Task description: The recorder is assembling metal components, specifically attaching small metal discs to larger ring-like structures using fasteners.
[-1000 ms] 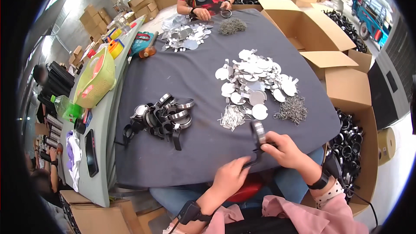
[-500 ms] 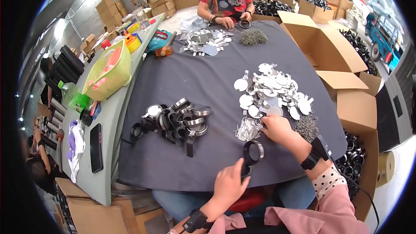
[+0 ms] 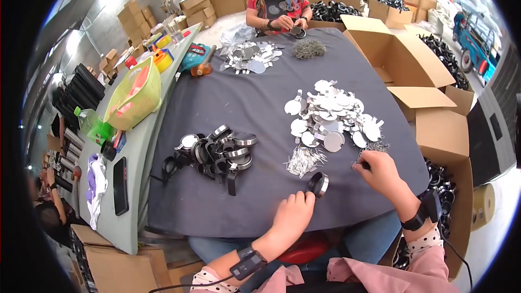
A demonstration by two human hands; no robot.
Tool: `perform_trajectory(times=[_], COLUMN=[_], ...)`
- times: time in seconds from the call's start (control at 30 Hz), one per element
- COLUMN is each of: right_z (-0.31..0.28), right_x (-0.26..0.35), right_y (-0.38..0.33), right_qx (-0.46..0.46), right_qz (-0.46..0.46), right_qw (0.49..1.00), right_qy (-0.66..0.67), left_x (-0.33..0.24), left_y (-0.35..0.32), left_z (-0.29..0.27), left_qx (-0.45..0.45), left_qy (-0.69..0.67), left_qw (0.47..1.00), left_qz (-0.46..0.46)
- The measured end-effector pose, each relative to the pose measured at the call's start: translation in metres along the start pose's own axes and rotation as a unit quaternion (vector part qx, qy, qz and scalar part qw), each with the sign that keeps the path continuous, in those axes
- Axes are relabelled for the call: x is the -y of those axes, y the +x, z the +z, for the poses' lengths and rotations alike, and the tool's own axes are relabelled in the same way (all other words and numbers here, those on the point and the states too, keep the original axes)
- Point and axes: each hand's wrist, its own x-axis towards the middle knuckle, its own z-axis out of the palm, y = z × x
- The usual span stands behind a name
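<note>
My left hand [image 3: 293, 216] is closed on a black ring-shaped part with a silver band [image 3: 322, 185], held by its lower end just above the dark cloth. My right hand [image 3: 381, 172] is at the near edge of a heap of small metal springs [image 3: 378, 146], its fingers curled together; whatever is between them is hidden. Beyond it lies a pile of flat silver discs with tabs [image 3: 335, 109]. Thin metal pins [image 3: 305, 161] are heaped between my two hands, a little farther off. More black ring parts with silver bands [image 3: 237, 153] are piled to the left.
Across the table, a person [image 3: 278, 5] handles a black ring beside another disc pile [image 3: 251, 57] and spring heap [image 3: 309, 49]. Open cardboard boxes [image 3: 440, 130] line the right side. A side table [image 3: 135, 182] on the left holds a basket [image 3: 133, 100] and phone [image 3: 120, 186].
My right hand has moved right and nearer, from the edge of the discs and pins to the springs. My left hand has shifted slightly up with the ring, which is now turned differently.
</note>
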Motion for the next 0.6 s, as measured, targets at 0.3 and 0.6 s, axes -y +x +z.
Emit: perform_trajectory(times=[0.3, 0.6], right_z=[-0.008, 0.041], right_x=[0.02, 0.075], right_y=[-0.02, -0.051], right_qx=[-0.081, -0.118], right_qz=[0.072, 0.003], right_qw=[0.966, 0.931], right_qy=[0.236, 0.345], left_x=[0.03, 0.002], left_y=[-0.003, -0.017], left_z=[0.021, -0.006], left_qx=[-0.084, -0.064], left_qy=[-0.176, -0.511], left_qw=[0.981, 0.823], left_qz=[-0.011, -0.241])
